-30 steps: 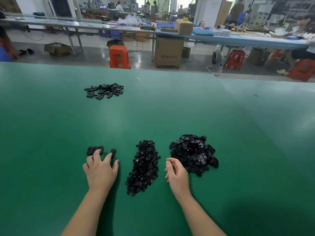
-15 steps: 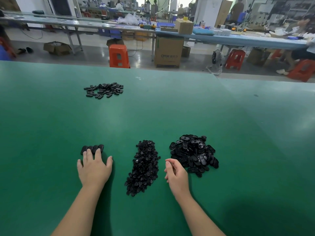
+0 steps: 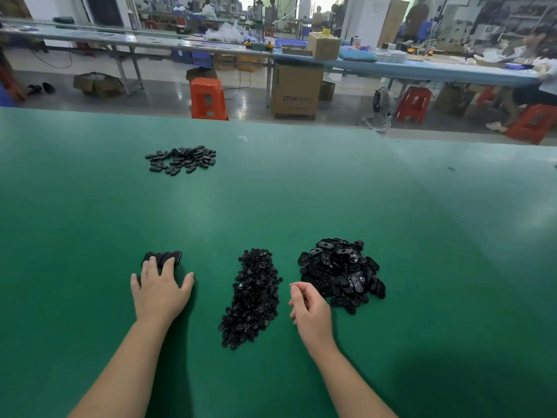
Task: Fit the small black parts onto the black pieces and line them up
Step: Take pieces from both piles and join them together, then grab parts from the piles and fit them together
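Observation:
A short row of black oval pieces (image 3: 164, 257) lies side by side on the green table (image 3: 271, 200). My left hand (image 3: 159, 289) lies flat just behind the row, its straight fingertips touching the near ends of the pieces. A long heap of small black parts (image 3: 253, 297) sits in the middle. To its right is a bigger heap of black oval pieces (image 3: 342, 274). Between the two heaps my right hand (image 3: 310, 312) rests on its edge, fingers loosely curled, holding nothing.
A flat cluster of black oval pieces (image 3: 182, 159) lies far back on the left of the table. Beyond the table's far edge stand an orange stool (image 3: 208, 98), a cardboard box (image 3: 297, 89) and long workbenches with people.
My left hand slid left and pushed the separate piece against the others, closing the row. My right hand stayed in place.

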A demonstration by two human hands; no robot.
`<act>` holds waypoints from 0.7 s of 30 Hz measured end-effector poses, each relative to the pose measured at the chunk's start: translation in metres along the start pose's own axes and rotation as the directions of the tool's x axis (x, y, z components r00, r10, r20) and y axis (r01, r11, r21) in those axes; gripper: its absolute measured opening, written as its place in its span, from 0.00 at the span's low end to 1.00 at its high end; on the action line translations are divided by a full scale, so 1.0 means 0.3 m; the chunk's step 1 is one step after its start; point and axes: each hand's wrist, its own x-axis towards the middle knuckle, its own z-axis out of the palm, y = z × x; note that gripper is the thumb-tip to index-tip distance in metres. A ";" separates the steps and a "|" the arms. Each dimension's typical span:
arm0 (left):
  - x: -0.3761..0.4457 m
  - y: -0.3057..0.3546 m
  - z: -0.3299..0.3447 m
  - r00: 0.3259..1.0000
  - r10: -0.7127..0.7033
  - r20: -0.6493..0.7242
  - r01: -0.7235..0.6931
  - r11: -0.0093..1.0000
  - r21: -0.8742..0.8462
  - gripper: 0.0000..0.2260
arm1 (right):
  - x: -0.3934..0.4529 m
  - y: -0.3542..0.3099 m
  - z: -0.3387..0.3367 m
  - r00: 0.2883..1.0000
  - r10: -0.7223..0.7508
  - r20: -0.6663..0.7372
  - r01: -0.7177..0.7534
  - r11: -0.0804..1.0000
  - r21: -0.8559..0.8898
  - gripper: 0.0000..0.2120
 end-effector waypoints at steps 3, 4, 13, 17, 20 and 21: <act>0.006 0.005 -0.002 1.000 -0.001 -0.003 0.001 1.000 -0.001 0.30 | -0.002 -0.002 0.000 1.000 -0.008 0.000 0.008 1.000 -0.003 0.07; 0.007 0.008 -0.004 1.000 -0.005 -0.007 0.005 1.000 0.002 0.30 | -0.002 -0.002 0.001 1.000 -0.008 0.002 0.008 1.000 -0.006 0.07; -0.032 0.078 0.000 0.958 0.161 -0.239 -0.219 0.945 -0.244 0.15 | -0.002 -0.006 0.002 1.000 -0.012 0.004 0.012 1.000 -0.025 0.08; -0.079 0.134 0.025 0.957 0.260 -0.127 -0.289 0.891 -0.351 0.09 | -0.003 -0.008 0.002 1.000 -0.019 0.002 0.019 0.998 -0.056 0.09; -0.113 0.165 0.057 0.935 0.339 -0.098 -0.351 0.857 -0.377 0.11 | -0.006 -0.010 0.000 1.000 -0.022 0.003 0.022 0.997 -0.068 0.09; -0.120 0.170 0.069 0.927 0.361 -0.100 -0.372 0.852 -0.370 0.12 | -0.005 -0.010 0.001 1.000 -0.021 0.004 0.021 0.997 -0.071 0.09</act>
